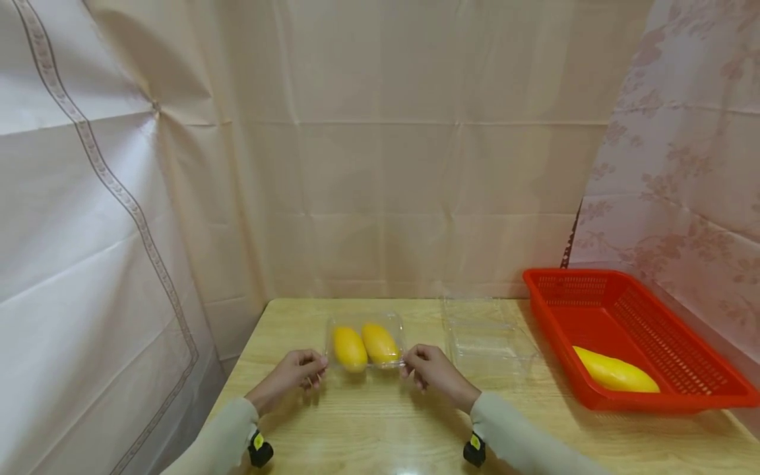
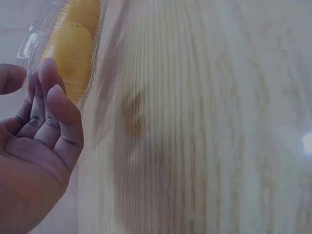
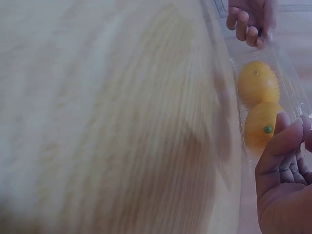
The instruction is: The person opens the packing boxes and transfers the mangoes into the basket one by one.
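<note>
A clear plastic container (image 1: 363, 320) with two yellow mangoes (image 1: 350, 348) inside is in the middle of the head view. My left hand (image 1: 295, 373) pinches its near left corner between thumb and fingers, and my right hand (image 1: 436, 373) pinches the near right corner. In the left wrist view the left hand (image 2: 41, 131) has its fingertips at the container's end, beside a mango (image 2: 70, 53). The right wrist view has both mangoes (image 3: 258, 83) seen through the plastic, with the right hand (image 3: 287, 170) at the nearer end.
A second clear container (image 1: 487, 340), its lid raised, stands on the wooden table (image 1: 380, 429) to the right. Beyond it is a red basket (image 1: 594, 396) with a yellow mango (image 1: 617, 373) in its near part. Cloth curtains hang behind and at both sides.
</note>
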{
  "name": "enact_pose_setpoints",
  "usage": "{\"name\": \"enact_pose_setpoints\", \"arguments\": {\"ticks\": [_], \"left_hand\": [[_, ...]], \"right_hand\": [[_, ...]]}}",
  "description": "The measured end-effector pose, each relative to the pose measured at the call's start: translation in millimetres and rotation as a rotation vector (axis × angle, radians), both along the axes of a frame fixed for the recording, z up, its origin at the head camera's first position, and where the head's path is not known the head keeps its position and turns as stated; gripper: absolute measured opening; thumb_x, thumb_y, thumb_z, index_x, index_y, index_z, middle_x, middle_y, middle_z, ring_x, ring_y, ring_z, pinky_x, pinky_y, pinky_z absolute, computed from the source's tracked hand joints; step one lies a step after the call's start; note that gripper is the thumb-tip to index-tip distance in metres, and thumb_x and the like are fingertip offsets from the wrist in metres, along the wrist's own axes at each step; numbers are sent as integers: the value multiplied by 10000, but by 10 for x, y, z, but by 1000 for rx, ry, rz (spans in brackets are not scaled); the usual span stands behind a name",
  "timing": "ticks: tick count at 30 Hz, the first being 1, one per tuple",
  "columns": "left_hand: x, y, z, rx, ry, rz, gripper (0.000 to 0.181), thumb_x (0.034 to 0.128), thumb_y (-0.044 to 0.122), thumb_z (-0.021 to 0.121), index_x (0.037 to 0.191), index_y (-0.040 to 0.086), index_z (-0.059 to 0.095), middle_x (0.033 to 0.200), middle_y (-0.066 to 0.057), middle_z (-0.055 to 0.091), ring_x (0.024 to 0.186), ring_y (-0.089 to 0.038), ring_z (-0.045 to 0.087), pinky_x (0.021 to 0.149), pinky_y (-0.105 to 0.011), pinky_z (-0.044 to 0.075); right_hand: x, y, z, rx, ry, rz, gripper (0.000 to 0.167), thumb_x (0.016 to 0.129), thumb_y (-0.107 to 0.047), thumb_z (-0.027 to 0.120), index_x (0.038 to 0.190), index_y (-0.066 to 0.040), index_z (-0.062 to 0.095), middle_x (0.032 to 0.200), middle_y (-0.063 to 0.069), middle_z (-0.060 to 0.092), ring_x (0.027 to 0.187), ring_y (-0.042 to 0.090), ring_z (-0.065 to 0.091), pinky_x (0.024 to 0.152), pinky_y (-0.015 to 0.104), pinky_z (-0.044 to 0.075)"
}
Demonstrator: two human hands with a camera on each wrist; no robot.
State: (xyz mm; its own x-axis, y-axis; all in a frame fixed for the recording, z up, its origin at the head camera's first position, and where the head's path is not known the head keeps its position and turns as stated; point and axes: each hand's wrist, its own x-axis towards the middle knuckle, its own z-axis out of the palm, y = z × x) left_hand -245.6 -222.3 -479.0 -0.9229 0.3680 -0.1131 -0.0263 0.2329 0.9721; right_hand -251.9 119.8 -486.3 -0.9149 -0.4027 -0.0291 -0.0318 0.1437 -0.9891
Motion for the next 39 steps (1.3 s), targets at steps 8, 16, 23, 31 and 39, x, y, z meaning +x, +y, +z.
{"name": "enact_pose_setpoints", "arguments": {"ticks": [8, 16, 23, 31, 39], "left_hand": [[153, 68, 13, -5, -50, -48, 350, 1064, 249, 597, 1089, -100, 609, 977, -195, 659, 711, -158, 595, 598, -259, 489], [310, 110, -8, 0, -69, -108, 331, 1060, 240, 602, 1072, -90, 622, 924, -120, 664, 703, -149, 581, 605, -249, 489], [422, 174, -46, 29, -80, -141, 315, 1050, 222, 618, 1052, -92, 621, 879, -104, 663, 679, -138, 574, 587, -251, 486], [503, 243, -112, 43, -115, -138, 256, 1041, 233, 634, 975, -14, 645, 799, -46, 630, 672, -141, 589, 597, -253, 481], [496, 251, -129, 35, -134, -130, 261, 1022, 252, 665, 990, -7, 656, 837, -70, 663, 672, -135, 602, 600, -256, 484]], "right_hand": [[219, 168, 1, 23, -17, 53, 339, 1106, -241, 498, 1097, 80, 605, 915, 134, 678, 553, 101, 480, 499, 240, 446], [403, 284, -43, 50, -10, 79, 345, 1095, -251, 529, 1053, 80, 617, 888, 137, 687, 523, 96, 483, 476, 227, 440], [504, 365, -39, 42, 7, 87, 367, 1082, -268, 558, 1035, 92, 609, 868, 137, 684, 518, 90, 477, 464, 208, 436], [613, 446, -100, 54, 4, 87, 331, 1084, -249, 553, 1031, 70, 623, 874, 147, 690, 514, 94, 489, 458, 212, 446], [626, 444, -179, 38, -17, 73, 327, 1088, -232, 544, 1053, 85, 620, 859, 113, 687, 506, 105, 473, 443, 218, 439]]}}
